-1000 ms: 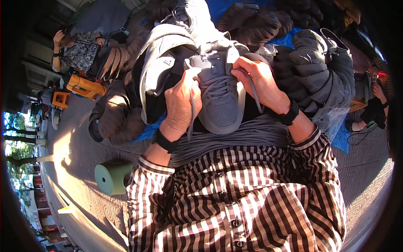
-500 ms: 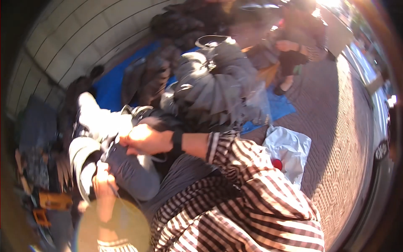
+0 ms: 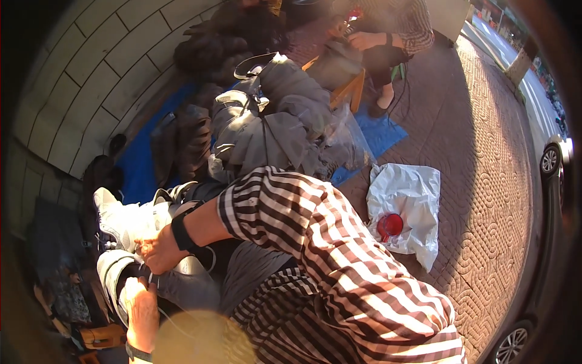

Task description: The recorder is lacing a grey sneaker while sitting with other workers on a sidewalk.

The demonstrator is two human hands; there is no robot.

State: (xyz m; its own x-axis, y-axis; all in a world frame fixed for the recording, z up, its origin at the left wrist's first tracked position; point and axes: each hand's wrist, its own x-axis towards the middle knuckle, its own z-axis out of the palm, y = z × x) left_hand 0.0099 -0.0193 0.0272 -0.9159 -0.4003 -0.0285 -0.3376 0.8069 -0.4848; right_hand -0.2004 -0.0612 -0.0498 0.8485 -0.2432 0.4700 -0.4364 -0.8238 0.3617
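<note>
Across my lap lie grey and white shoe-like pieces (image 3: 130, 215) of soft material, the upper one bright in the sun. A curved grey edge (image 3: 109, 273) of another stands beside my left hand. My right hand (image 3: 160, 250), with a dark band on its wrist, is closed in a pinch against the grey material. Just below it, my left hand (image 3: 142, 309) is closed, its fingertips almost meeting the right hand's. A slim dark thing shows at the left fingertips, too small to name. A thin pale cord (image 3: 176, 327) trails beside the left hand.
Ahead stands a large bundle of nested grey pieces (image 3: 267, 130) by a blue sheet (image 3: 385, 136). On the right, a white plastic bag (image 3: 418, 188) lies under a round red container (image 3: 391, 224). A co-worker's hand (image 3: 364, 40) works at the far right. A block wall (image 3: 91, 79) stands left.
My right hand has moved down toward my left hand, and the two now nearly touch. The whole view has shifted, with surroundings appearing farther left.
</note>
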